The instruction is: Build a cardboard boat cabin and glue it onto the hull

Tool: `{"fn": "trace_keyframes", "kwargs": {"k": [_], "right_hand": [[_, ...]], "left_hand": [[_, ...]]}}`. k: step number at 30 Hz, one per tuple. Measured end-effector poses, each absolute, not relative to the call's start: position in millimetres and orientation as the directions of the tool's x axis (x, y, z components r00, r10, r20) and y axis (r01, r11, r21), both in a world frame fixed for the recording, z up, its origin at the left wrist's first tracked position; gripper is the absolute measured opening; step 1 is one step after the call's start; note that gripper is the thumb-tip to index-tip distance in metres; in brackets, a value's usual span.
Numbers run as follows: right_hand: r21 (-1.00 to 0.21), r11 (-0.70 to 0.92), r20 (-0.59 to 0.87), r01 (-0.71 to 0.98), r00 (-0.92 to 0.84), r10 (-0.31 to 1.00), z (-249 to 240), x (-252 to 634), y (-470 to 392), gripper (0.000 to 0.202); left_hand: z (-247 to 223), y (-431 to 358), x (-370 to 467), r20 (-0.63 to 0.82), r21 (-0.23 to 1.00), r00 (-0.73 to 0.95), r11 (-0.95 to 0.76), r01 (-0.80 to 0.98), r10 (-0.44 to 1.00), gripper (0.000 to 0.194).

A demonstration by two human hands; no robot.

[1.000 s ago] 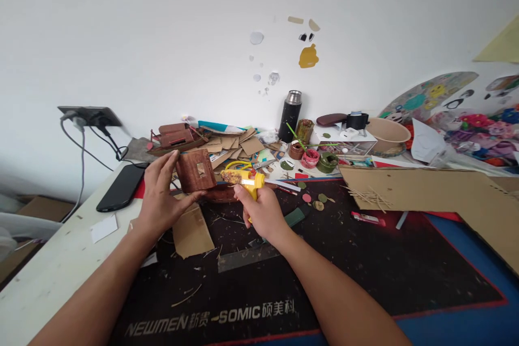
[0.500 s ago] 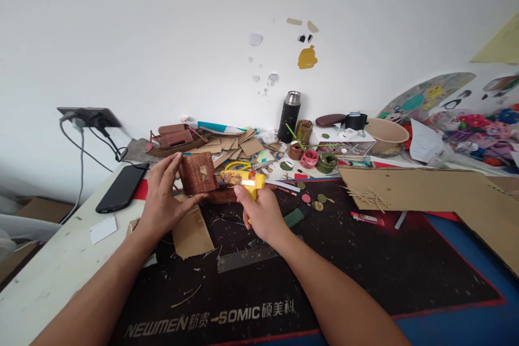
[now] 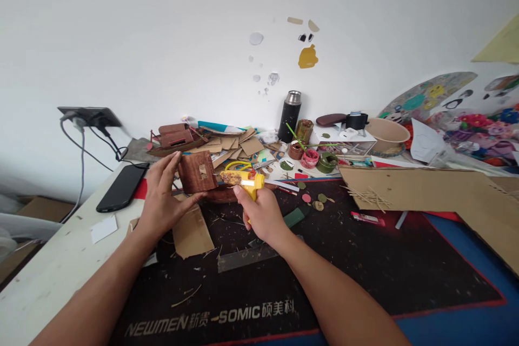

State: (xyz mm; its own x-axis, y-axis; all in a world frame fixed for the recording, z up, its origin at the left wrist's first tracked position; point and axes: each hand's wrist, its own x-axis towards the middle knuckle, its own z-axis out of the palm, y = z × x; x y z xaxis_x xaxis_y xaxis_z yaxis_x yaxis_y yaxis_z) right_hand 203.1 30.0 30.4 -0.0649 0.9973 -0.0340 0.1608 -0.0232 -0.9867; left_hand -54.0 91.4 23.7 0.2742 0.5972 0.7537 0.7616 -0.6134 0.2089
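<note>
Between the thumb and fingers of my left hand [image 3: 162,192] is a reddish-brown painted cardboard piece [image 3: 194,175] with a small cut-out window, held upright. My right hand [image 3: 261,213] is wrapped round a yellow hot glue gun [image 3: 247,181], its stained nozzle pointing left, close to the piece's right edge. Behind and below them lies a long brown boat hull [image 3: 227,193], partly hidden by the piece and the glue gun. A flat tan cardboard sheet [image 3: 193,232] rests on the dark mat [image 3: 324,270] below my left hand.
A finished-looking brown model boat [image 3: 176,139] stands at the back left, beside cardboard scraps [image 3: 251,146]. A phone [image 3: 121,188] lies at left. Paint pots [image 3: 310,158], a black thermos [image 3: 290,116] and a bowl [image 3: 387,135] line the wall. Thin sticks [image 3: 368,197] lie on large cardboard [image 3: 421,189] at right.
Almost nothing differs. The glue gun and the brown cardboard piece have shifted very slightly left, with both hands keeping their hold.
</note>
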Motion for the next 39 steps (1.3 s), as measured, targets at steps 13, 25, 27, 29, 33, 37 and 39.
{"fn": "trace_keyframes", "kwargs": {"k": [13,25,27,29,33,37,39], "right_hand": [[-0.987,0.0,-0.012,0.161,-0.075,0.997,29.0,201.7,28.7,0.053],[-0.987,-0.012,-0.026,0.163,-0.087,0.996,29.3,200.8,27.3,0.055],[-0.987,-0.012,-0.026,0.159,-0.085,0.996,28.7,200.5,27.2,0.054],[-0.987,-0.02,-0.034,0.158,-0.087,0.996,28.6,200.2,27.0,0.054],[-0.985,-0.019,-0.035,0.169,-0.093,0.995,28.7,199.8,26.7,0.054],[-0.984,-0.015,-0.031,0.175,-0.088,0.996,29.3,200.1,27.3,0.055],[-0.984,-0.017,-0.032,0.178,-0.086,0.996,29.5,200.4,27.4,0.055]], "left_hand": [[25.6,91.9,-54.6,0.774,0.203,0.259,-0.614,0.763,0.577,0.102],[26.9,91.1,-55.4,0.773,0.201,0.242,-0.588,0.783,0.586,0.103],[26.6,91.2,-55.3,0.777,0.208,0.232,-0.587,0.783,0.585,0.103],[26.3,91.5,-55.3,0.781,0.214,0.225,-0.589,0.78,0.582,0.103],[26.0,91.9,-55.4,0.782,0.225,0.213,-0.585,0.779,0.586,0.104],[25.7,92.2,-55.7,0.781,0.236,0.202,-0.579,0.781,0.591,0.104],[25.4,92.2,-56.0,0.779,0.244,0.191,-0.57,0.784,0.597,0.104]]}}
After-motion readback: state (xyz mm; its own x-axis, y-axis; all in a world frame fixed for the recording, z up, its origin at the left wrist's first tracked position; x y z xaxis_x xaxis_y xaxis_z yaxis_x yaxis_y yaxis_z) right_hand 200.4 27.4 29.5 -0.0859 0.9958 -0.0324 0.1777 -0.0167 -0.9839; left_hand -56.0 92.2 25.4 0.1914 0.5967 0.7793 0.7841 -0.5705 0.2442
